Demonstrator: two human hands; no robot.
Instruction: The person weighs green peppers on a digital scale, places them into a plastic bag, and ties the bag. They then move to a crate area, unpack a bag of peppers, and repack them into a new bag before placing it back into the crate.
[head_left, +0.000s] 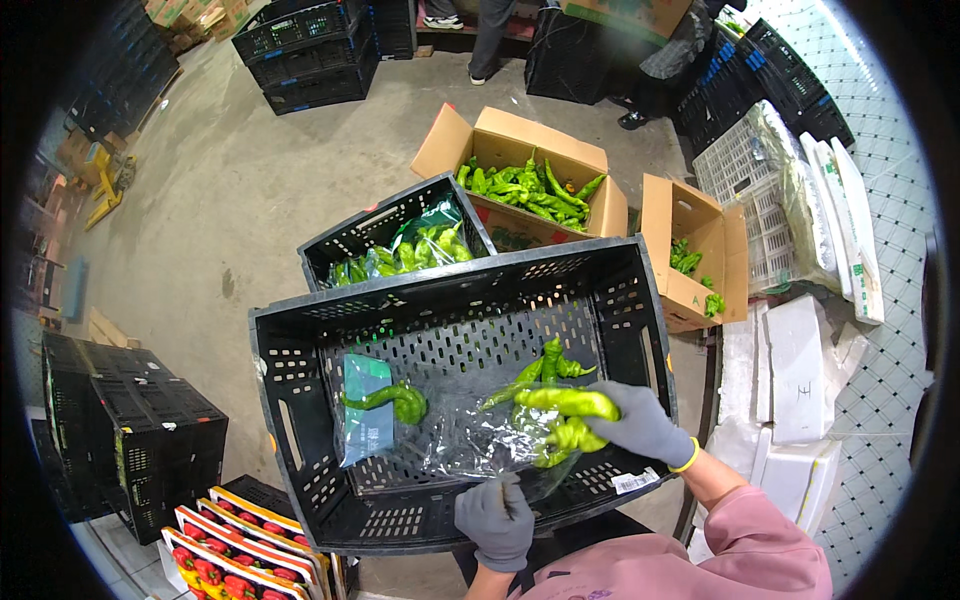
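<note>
In grey work gloves, my right hand (637, 424) grips long green peppers (570, 403) at the mouth of a clear plastic bag (472, 439). My left hand (496, 521), also gloved, pinches the bag's near edge. The bag lies in a black perforated plastic crate (450, 529). One curled green pepper (405, 401) lies at the bag's far left end, over its blue and teal printed part (367, 435). Several more green peppers (551, 364) lie in the crate just beyond my right hand; whether they are inside the bag I cannot tell.
Behind stands a second black crate (375, 220) with bagged peppers (424, 251). Cardboard boxes (540, 135) (694, 307) hold loose green peppers. White foam boxes (799, 375) line the right; black crates (165, 427) stand left, near printed cartons (232, 555). Other people's legs (491, 37) are at the back.
</note>
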